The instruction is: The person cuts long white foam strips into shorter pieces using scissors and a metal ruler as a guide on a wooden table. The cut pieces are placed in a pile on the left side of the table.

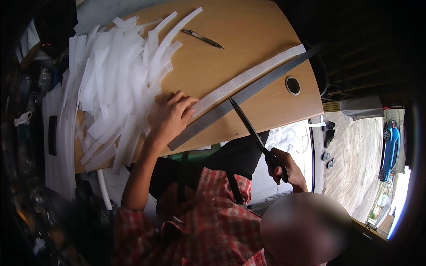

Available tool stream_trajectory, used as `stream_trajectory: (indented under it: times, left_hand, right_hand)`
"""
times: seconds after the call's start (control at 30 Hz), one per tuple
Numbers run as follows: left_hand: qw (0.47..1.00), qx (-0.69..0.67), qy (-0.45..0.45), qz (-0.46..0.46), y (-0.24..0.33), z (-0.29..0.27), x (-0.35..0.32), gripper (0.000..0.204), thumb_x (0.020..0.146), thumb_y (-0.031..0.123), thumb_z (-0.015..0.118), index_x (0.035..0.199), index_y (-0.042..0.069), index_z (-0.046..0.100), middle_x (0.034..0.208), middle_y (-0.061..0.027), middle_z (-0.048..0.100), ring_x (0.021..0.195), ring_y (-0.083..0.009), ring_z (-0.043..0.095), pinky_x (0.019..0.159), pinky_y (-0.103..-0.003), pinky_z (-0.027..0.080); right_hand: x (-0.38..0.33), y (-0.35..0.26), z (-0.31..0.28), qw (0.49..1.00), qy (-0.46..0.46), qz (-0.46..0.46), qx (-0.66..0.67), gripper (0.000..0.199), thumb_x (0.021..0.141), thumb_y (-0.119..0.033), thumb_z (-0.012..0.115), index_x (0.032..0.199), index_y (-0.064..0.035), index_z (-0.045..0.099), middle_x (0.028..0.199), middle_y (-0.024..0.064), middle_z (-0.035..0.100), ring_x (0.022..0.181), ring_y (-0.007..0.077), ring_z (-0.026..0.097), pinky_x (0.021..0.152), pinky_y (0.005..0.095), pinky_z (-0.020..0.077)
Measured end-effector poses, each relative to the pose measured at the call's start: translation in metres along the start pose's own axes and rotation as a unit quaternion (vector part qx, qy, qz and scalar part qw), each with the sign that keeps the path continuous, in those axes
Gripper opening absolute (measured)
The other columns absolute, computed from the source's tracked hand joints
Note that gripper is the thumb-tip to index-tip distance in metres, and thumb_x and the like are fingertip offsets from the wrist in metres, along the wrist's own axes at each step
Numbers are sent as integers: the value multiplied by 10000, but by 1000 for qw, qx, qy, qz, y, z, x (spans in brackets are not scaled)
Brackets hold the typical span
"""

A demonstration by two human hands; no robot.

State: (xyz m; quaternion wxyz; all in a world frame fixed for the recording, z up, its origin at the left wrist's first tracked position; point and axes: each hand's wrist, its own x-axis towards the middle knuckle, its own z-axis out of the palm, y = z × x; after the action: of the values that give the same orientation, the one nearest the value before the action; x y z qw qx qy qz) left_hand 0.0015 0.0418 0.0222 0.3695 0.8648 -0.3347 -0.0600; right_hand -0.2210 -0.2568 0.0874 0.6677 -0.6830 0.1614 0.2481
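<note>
On the wooden table (pixel 248 26) a long white foam strip (pixel 253 75) lies slantwise. My left hand (pixel 175 113) rests at its near end, fingers bent and closed on that end. Alongside the strip, on its near side, lies a flat dark grey straightedge (pixel 248 94). My right hand (pixel 285 167) grips black-handled scissors (pixel 250 128) just off the table's near edge. Their long blades look closed, with the tip over the straightedge's near side. Beyond my left hand, a heap of white foam strips (pixel 117 73) covers the table's left part.
A dark pen (pixel 203 39) lies toward the table's far side. At the right, the tabletop has a round cable hole (pixel 287 84). White scraps lie on the tiled floor (pixel 295 148) below the near edge. Shoes (pixel 329 134) and a blue car (pixel 389 150) are outside at right.
</note>
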Motion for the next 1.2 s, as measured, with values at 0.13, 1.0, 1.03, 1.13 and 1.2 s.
stream_trajectory:
  times: [0.13,1.0,1.03,1.13,1.2]
  left_hand:
    - [999,10,-23,-31,5,-20,-19,252,892,-22,650,1135,45,652,989,-117,625,892,-283,660,800,-403,527]
    - [991,119,-14,52,24,-17,-18,175,832,50,711,997,17,666,1300,-110,580,1148,-316,581,972,-429,463]
    - [993,103,-4,54,28,-10,-8,165,835,93,736,953,26,643,1275,-103,586,1133,-310,581,969,-442,464]
    - [994,69,29,76,32,17,22,211,833,124,762,971,36,629,1191,-95,597,1110,-309,582,963,-451,466]
    - [993,78,31,84,33,27,34,243,826,138,776,993,46,624,1130,-90,598,1076,-309,591,944,-450,477]
  right_hand:
    - [-9,1,-1,997,20,21,-73,999,604,-963,577,860,-1,495,581,26,507,456,108,542,416,249,434]
    - [4,-22,-25,997,-59,15,-50,879,727,-864,611,896,-9,495,608,21,519,473,110,550,428,256,446]
    - [4,-22,-24,998,-57,8,-37,870,736,-848,628,908,-5,496,611,22,520,473,110,551,426,256,448]
    - [8,-13,-25,997,-78,15,-22,840,763,-793,672,958,6,502,618,24,522,474,108,547,426,256,457]
    - [4,-16,-16,999,-51,9,-5,869,758,-820,644,963,13,507,624,25,524,484,112,557,429,255,459]
